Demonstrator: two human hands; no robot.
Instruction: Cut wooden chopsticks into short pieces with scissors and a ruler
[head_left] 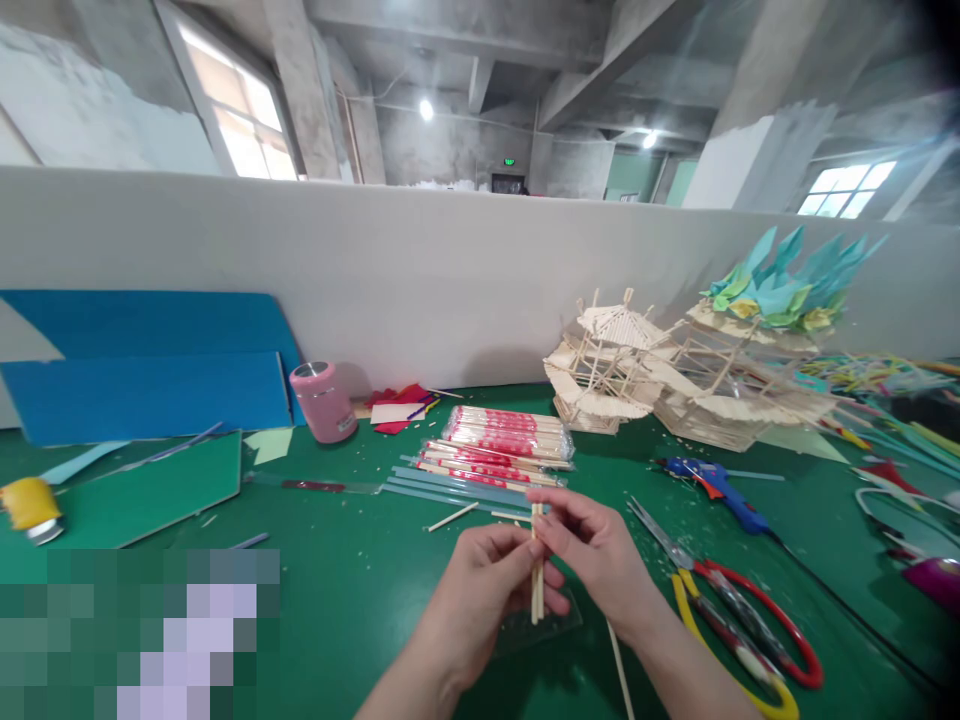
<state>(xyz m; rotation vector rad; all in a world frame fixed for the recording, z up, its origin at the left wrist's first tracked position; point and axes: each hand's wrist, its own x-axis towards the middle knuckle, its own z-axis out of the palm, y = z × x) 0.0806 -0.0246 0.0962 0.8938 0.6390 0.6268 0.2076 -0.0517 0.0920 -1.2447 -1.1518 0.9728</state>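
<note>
Between my two hands, a few short wooden sticks [538,595] stand side by side, nearly upright. My left hand [491,580] is closed around their middle with thumb and fingers. My right hand [592,540] pinches them near the top. A longer wooden stick [619,668] lies on the table below my right wrist. Under the hands is a dark, clear-looking flat piece [559,620], partly hidden. Just beyond lie translucent glue sticks [450,487] and plastic-wrapped chopsticks [506,435]. Scissors [675,552] with red and yellow handles lie to the right of my right hand.
A blue glue gun [716,488] with a black cord lies at right, before stick-built models [615,370], one topped with turquoise paper leaves [795,280]. At left are a pink cup [324,405], blue boards [150,395] and a green board [165,490]. A white partition [412,280] stands behind.
</note>
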